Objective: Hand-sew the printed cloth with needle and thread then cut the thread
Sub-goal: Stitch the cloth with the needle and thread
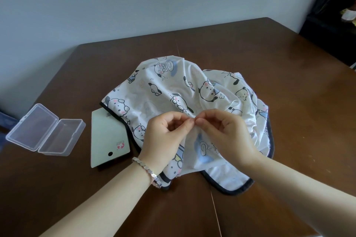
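The printed cloth [163, 90], white with cartoon dogs and a dark border, lies bunched in the middle of the brown table [289, 82]. My left hand [165, 134] and my right hand [223, 132] meet over a raised fold of it. Thumb and forefinger of each hand pinch at the fold, fingertips almost touching. A thin pale thread [229, 105] arcs up and to the right from the pinch. The needle is too small to make out between the fingertips. A bracelet sits on my left wrist.
A clear plastic box [46, 131] lies open at the left of the table. Beside it a pale green card [107, 136] is partly tucked under the cloth's edge. A seam runs across the tabletop. Dark furniture stands at the far right.
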